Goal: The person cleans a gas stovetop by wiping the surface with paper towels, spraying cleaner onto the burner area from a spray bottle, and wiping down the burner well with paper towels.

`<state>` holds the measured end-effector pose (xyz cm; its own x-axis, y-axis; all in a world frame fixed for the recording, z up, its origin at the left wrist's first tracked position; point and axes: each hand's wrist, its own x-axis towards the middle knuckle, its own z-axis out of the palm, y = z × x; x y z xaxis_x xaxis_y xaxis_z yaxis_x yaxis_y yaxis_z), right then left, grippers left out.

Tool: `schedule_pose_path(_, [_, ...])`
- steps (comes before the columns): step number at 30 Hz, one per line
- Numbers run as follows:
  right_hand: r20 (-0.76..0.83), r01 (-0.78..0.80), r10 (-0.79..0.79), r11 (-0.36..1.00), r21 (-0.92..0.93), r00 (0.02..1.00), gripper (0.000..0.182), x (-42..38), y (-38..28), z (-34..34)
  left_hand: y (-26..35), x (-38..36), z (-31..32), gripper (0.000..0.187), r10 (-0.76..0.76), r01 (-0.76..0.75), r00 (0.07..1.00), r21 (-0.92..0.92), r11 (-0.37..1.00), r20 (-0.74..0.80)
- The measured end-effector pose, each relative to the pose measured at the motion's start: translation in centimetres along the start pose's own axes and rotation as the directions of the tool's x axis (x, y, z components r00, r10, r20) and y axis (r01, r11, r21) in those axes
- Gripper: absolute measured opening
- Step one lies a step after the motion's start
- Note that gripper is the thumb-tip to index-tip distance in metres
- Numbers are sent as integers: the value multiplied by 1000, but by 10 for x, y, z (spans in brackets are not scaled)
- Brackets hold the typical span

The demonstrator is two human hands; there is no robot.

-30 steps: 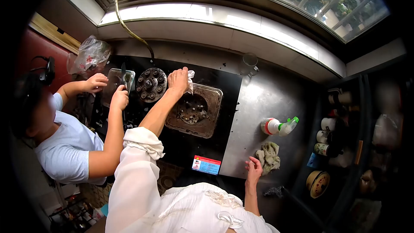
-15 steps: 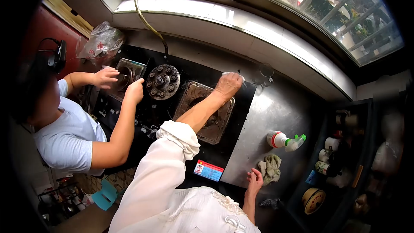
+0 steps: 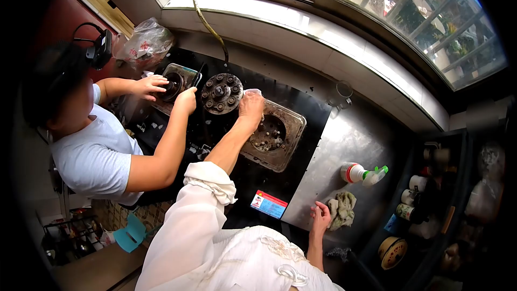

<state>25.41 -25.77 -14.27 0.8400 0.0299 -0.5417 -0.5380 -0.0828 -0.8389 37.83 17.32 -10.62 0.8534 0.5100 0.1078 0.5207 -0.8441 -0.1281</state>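
My left hand [image 3: 251, 110] is closed on a white cloth [image 3: 252, 92], of which a small part shows beyond the fingers; it may be paper. It is at the left edge of the square, grimy burner tray [image 3: 293, 129], close to the round burner head [image 3: 221, 94]. My right hand [image 3: 321, 215] rests near the steel counter's front edge with loosely bent, parted fingers and nothing in them. Right beside it lies a crumpled, stained rag [image 3: 342, 210]. A spray bottle [image 3: 353, 172] with a green and clear nozzle lies further back on the counter.
At the left, a co-worker in a light blue shirt [image 3: 97, 156] has both hands at another burner tray [image 3: 180, 78]. A hose [image 3: 202, 13] hangs from the window. A glass [image 3: 340, 96] stands by the back wall; a dark shelf [image 3: 425, 205] holds jars at the right.
My left hand has moved left with the white cloth, from the tray's back right to its left edge. My right hand stays beside the rag. The view has shifted slightly.
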Motion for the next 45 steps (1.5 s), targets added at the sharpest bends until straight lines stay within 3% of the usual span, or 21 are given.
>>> schedule_pose_path(3, [7,18,-18,1000,-13,1000,17,0,2,1,-6,-20,0,23,-1,1,1000,-19,1000,0])
schedule_pose_path(6, [27,32,-32,999,-12,999,17,0,7,1,-13,-41,5,22,31,-21,994,101,995,-108])
schedule_pose_path(13, [61,48,-44,997,-54,997,19,-3,10,1,-30,-81,-7,11,118,-114,993,113,987,-30])
schedule_pose_path(19, [78,60,-55,996,-64,995,18,-8,8,9,-42,-112,-15,19,131,-131,991,-69,989,2])
schedule_pose_path(22, [84,70,-62,993,-91,994,17,-10,8,12,-48,-130,-20,29,77,-62,995,-244,968,55])
schedule_pose_path(26, [118,77,-61,988,-135,991,17,-10,12,14,-52,-148,-17,36,36,-17,997,-270,963,67])
schedule_pose_path(30, [129,82,-65,988,-134,989,16,-9,11,18,-50,-164,-23,24,7,9,998,-240,971,66])
schedule_pose_path(35, [147,95,-76,986,-133,986,16,-5,12,19,-52,-190,-14,31,19,-8,999,-233,973,45])
schedule_pose_path(38, [168,114,-95,987,-111,981,16,-5,13,20,-48,-202,-28,17,81,-111,989,-244,963,-127])
schedule_pose_path(45, [170,128,-109,986,-104,979,16,-1,13,19,-50,-212,-53,14,183,-184,982,-352,918,-35])
